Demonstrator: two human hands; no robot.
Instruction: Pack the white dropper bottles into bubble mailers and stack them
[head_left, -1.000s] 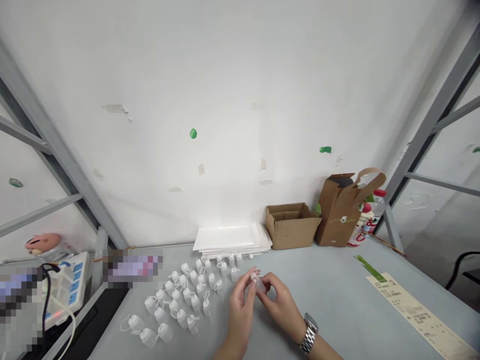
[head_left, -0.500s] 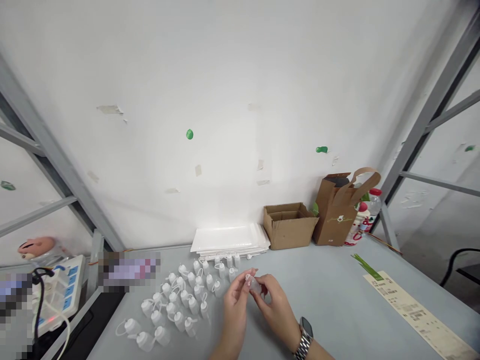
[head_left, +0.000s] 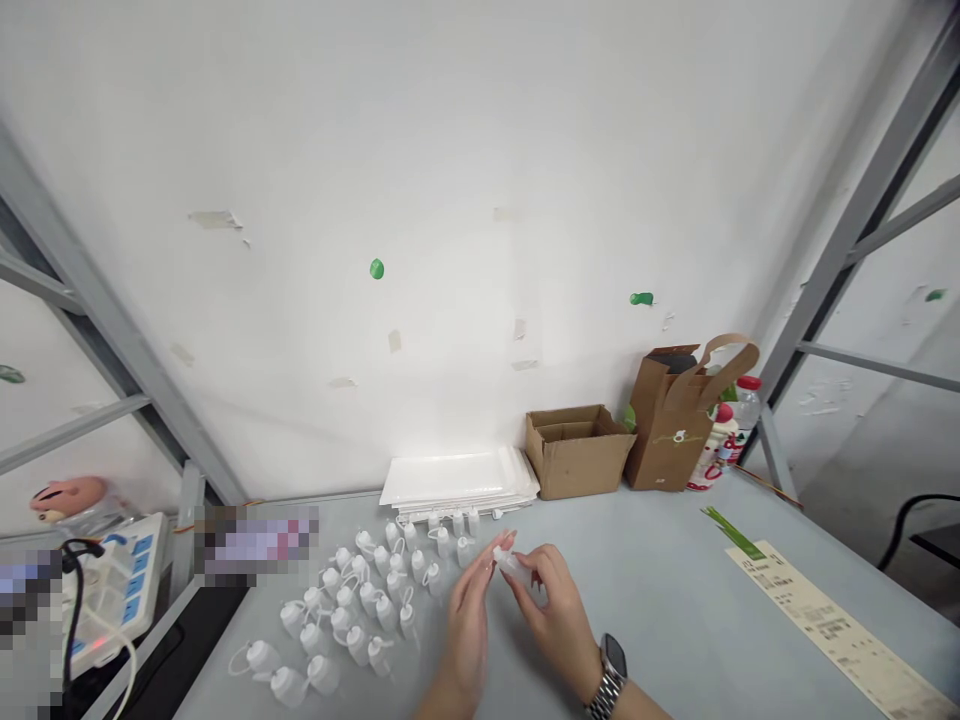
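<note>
Grey worktable (head_left: 645, 590), front middle: small clear plastic bottle (head_left: 516, 568) now pinched by R hand (head_left: 553, 622) alone, L hand (head_left: 469, 622) opened out beside it, just right of the white tethered-cap bottles (head_left: 352, 600).

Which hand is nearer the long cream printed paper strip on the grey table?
Right hand: the long cream printed paper strip lies off to its right, not touching it. The left hand is farther away, beyond the right hand.
</note>
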